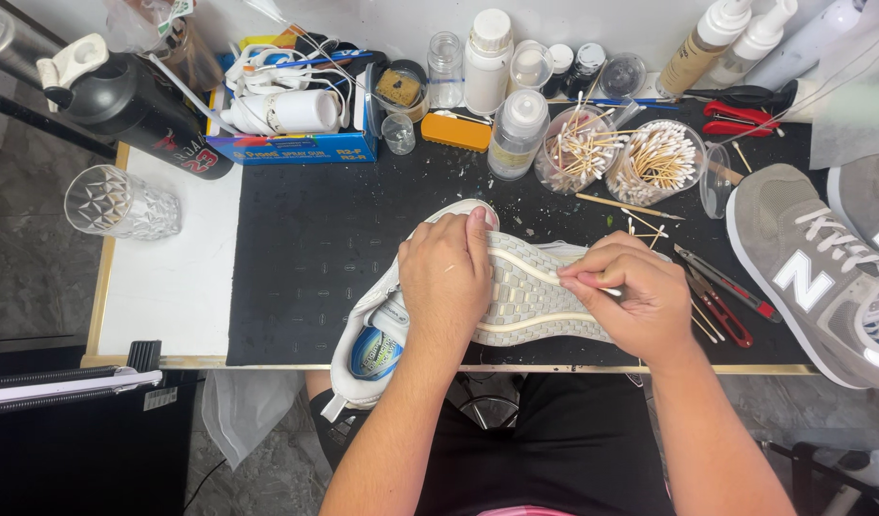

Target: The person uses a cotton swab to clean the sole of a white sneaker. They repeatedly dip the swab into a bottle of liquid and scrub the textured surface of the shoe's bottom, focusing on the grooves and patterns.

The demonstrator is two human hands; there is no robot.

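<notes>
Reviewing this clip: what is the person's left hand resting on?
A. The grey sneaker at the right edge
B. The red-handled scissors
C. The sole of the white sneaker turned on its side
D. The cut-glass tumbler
C: the left hand lies flat across the sole of the white sneaker, pinning it to the black mat, while the right hand pinches a thin stick against the tread.

Left hand (pixel 446 279) flat, right hand (pixel 633 296) pinched
</notes>
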